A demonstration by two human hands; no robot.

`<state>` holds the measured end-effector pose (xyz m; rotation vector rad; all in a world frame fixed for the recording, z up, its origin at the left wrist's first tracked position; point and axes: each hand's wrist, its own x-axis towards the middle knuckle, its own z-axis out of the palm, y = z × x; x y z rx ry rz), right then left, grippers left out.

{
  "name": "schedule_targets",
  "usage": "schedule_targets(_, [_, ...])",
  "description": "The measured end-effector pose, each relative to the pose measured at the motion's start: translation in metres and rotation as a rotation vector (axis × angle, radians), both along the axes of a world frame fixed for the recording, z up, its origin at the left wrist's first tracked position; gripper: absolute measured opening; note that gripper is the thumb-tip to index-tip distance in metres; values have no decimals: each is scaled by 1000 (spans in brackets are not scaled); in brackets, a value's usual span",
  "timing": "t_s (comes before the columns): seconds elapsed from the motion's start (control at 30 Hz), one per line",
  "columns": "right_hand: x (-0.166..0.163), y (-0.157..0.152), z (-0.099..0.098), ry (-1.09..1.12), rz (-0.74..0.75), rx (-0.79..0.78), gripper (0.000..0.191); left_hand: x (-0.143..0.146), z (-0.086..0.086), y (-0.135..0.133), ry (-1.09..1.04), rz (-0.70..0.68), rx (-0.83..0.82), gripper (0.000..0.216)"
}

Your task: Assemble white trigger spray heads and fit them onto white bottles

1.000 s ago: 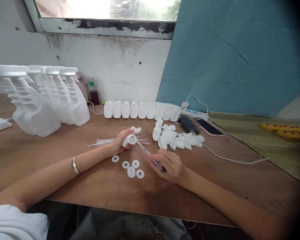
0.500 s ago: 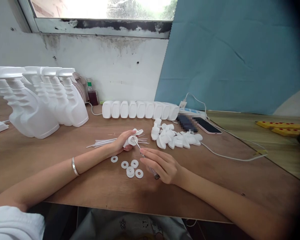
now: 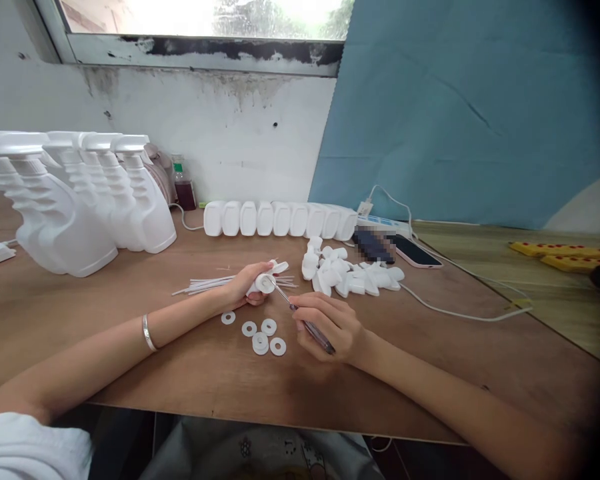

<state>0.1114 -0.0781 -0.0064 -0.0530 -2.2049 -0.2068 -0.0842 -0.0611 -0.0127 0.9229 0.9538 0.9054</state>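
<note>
My left hand (image 3: 249,283) is closed around a white trigger spray head (image 3: 267,283), its round collar opening turned toward me. Between the fingers of my right hand (image 3: 330,327) is a screwdriver (image 3: 310,323) with a thin metal shaft and a dark see-through handle. The shaft's tip is at the collar opening; whether it touches the inside I cannot tell. Below my left hand lie several flat white ring washers (image 3: 261,343). Thin white dip tubes (image 3: 207,285) lie behind and beside that hand. A pile of white spray-head parts (image 3: 347,273) rests to the right.
White spray bottles (image 3: 85,213) with heads stand at the left. A row of white bottles (image 3: 281,220) lies along the wall, bases toward me. A phone (image 3: 417,252), a power strip (image 3: 385,225), a white cable (image 3: 460,314) and a bottle of dark liquid (image 3: 185,190) are farther back.
My right hand has drawn slightly right, and its grip on the screwdriver has shifted, showing more of the handle. My left hand keeps hold of the spray head in nearly the same place.
</note>
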Motion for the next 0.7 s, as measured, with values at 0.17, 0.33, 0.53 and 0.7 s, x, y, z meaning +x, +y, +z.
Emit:
schedule_targets(0.17, [-3,-1,-4,-46,11,-55,9,2,-2,-2,104,-1,99,28])
schedule_targets(0.33, [-7,3,-11,11,11,-111,14,4,2,-6,272,-43,215,30])
schedule_targets(0.53, [-11,1,-12,66,-24,-225,15,4,4,-5,335,-23,158,32])
schedule_targets(0.7, [-9,3,-9,107,-49,-686,4,4,11,-4,307,-55,48,34])
